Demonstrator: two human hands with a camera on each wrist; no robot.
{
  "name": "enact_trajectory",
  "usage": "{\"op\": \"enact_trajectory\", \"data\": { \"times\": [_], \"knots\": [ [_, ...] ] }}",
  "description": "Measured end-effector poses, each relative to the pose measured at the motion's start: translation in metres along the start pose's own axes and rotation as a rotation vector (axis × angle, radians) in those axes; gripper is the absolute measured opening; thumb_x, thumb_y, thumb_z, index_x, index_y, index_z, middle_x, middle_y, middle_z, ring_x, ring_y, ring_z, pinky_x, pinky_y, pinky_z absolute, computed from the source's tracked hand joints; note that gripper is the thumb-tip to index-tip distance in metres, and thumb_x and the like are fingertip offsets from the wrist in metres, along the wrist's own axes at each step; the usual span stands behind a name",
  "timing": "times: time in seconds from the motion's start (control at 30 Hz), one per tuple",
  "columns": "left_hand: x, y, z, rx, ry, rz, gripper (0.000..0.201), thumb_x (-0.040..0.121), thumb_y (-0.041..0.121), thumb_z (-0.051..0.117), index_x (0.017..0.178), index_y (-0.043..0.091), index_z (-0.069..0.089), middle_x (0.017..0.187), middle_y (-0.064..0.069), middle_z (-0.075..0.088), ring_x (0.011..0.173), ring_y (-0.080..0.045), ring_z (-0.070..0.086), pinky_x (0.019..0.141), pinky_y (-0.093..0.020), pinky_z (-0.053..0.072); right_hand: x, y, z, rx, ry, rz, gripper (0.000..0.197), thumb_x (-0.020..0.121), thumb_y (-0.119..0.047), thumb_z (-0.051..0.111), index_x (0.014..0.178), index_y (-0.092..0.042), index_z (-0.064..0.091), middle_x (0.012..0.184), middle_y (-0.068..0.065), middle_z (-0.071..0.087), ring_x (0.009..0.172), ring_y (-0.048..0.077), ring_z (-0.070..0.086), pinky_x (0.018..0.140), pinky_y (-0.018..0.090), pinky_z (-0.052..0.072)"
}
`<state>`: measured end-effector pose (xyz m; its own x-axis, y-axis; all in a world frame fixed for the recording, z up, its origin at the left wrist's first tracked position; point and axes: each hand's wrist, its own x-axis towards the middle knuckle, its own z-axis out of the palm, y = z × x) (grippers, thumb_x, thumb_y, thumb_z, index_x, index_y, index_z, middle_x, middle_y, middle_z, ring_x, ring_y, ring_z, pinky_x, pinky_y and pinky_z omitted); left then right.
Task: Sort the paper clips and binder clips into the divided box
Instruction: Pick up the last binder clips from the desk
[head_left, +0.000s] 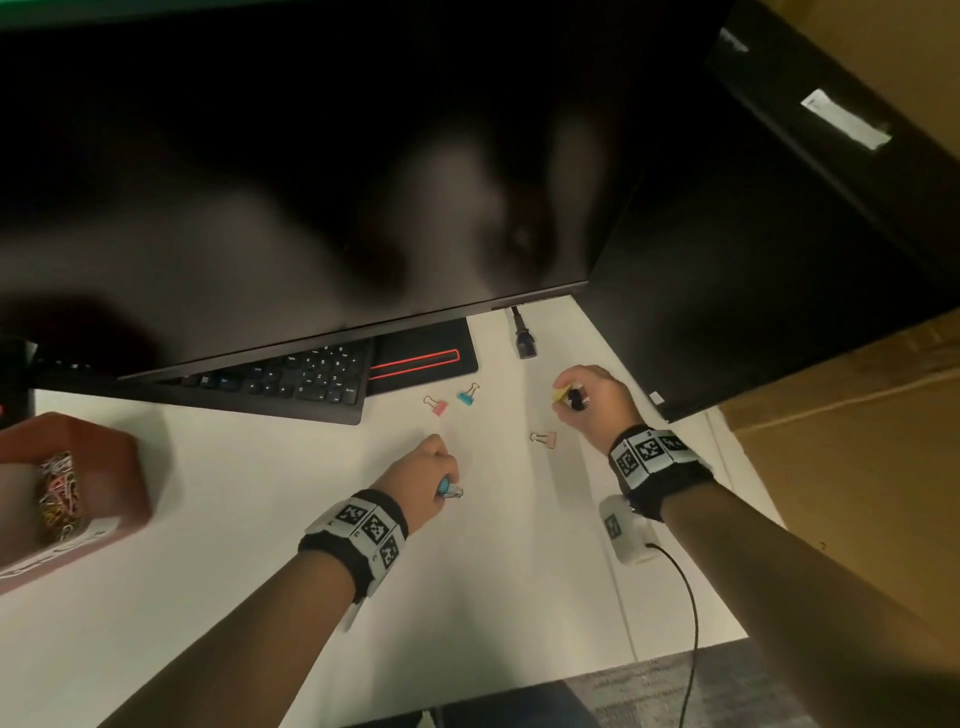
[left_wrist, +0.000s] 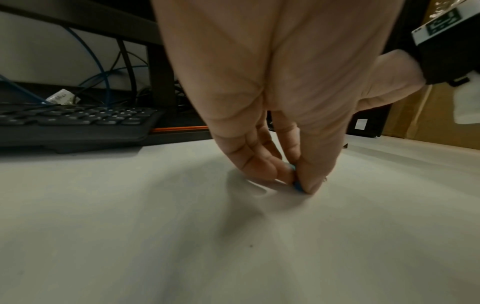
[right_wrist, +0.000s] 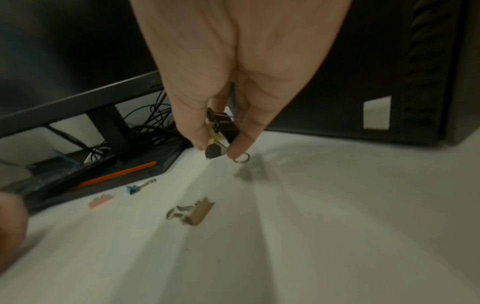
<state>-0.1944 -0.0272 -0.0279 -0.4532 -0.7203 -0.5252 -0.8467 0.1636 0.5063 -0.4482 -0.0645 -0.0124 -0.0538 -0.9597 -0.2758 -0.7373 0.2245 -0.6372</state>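
Observation:
My left hand (head_left: 434, 475) pinches a blue binder clip (head_left: 448, 488) against the white desk; in the left wrist view only a sliver of the blue clip (left_wrist: 296, 186) shows between thumb and fingers. My right hand (head_left: 582, 397) is raised a little over the desk and grips a bunch of binder clips (right_wrist: 219, 136), black and yellow (head_left: 561, 395) among them. Loose on the desk lie a pink clip (head_left: 438, 406), a blue clip (head_left: 466, 396) and a tan clip (head_left: 545, 438). The brown divided box (head_left: 111, 457) at the left holds a heap of paper clips (head_left: 58, 493).
A black keyboard (head_left: 291, 387) and monitor base with a red stripe (head_left: 421, 358) lie beyond the clips. The monitor (head_left: 311, 182) overhangs them. A dark computer tower (head_left: 753, 260) stands at the right. A white device with a cable (head_left: 626, 530) sits near my right wrist.

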Motion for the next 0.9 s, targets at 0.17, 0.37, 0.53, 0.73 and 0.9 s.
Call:
{"op": "enact_trajectory", "data": {
  "times": [0.17,0.37,0.53,0.73,0.9],
  "knots": [
    [0.0,0.0,-0.003,0.015,0.032,-0.036,0.009,0.081,0.01,0.061,0.088,0.014,0.057,0.096,0.001,0.05,0.085,-0.02,0.056,0.081,-0.027,0.049,-0.01,0.012,-0.003,-0.219,-0.224,-0.044,0.026,0.084,-0.014,0.062,0.109,-0.02,0.062,0.103,0.005,0.057,0.095,0.02,0.056,0.088,0.028,0.049],
    [0.004,-0.004,-0.01,-0.193,0.202,-0.097,0.016,0.079,0.009,0.066,0.095,0.012,0.066,0.09,-0.002,0.057,0.082,-0.018,0.057,0.084,-0.029,0.05,-0.016,0.008,0.021,-0.195,-0.318,0.014,0.036,0.083,-0.014,0.066,0.119,-0.017,0.06,0.108,0.008,0.049,0.095,0.019,0.052,0.098,0.027,0.042],
    [0.021,-0.01,-0.025,-0.088,0.32,-0.075,0.017,0.08,0.019,0.068,0.095,0.012,0.072,0.112,-0.002,0.049,0.102,-0.014,0.051,0.094,-0.016,0.034,-0.008,0.003,0.029,-0.173,-0.28,0.014,0.017,0.08,-0.011,0.07,0.097,-0.008,0.066,0.103,0.003,0.043,0.087,0.018,0.051,0.09,0.027,0.047],
    [0.037,-0.015,-0.034,-0.004,0.233,-0.066,0.022,0.084,0.026,0.063,0.101,0.017,0.071,0.137,0.004,0.04,0.121,-0.019,0.041,0.105,-0.029,0.034,0.007,-0.014,0.028,-0.298,-0.383,-0.047,0.027,0.082,-0.02,0.067,0.106,-0.009,0.061,0.111,0.009,0.057,0.099,0.022,0.055,0.086,0.023,0.043],
    [0.041,-0.02,-0.035,0.014,0.211,-0.043,0.02,0.085,0.024,0.059,0.101,0.023,0.071,0.139,0.011,0.045,0.127,-0.02,0.038,0.108,-0.032,0.03,0.021,-0.034,0.035,-0.321,-0.414,-0.107,0.03,0.086,-0.018,0.063,0.115,-0.011,0.06,0.117,0.009,0.057,0.105,0.023,0.055,0.092,0.025,0.042]
  ]
}}
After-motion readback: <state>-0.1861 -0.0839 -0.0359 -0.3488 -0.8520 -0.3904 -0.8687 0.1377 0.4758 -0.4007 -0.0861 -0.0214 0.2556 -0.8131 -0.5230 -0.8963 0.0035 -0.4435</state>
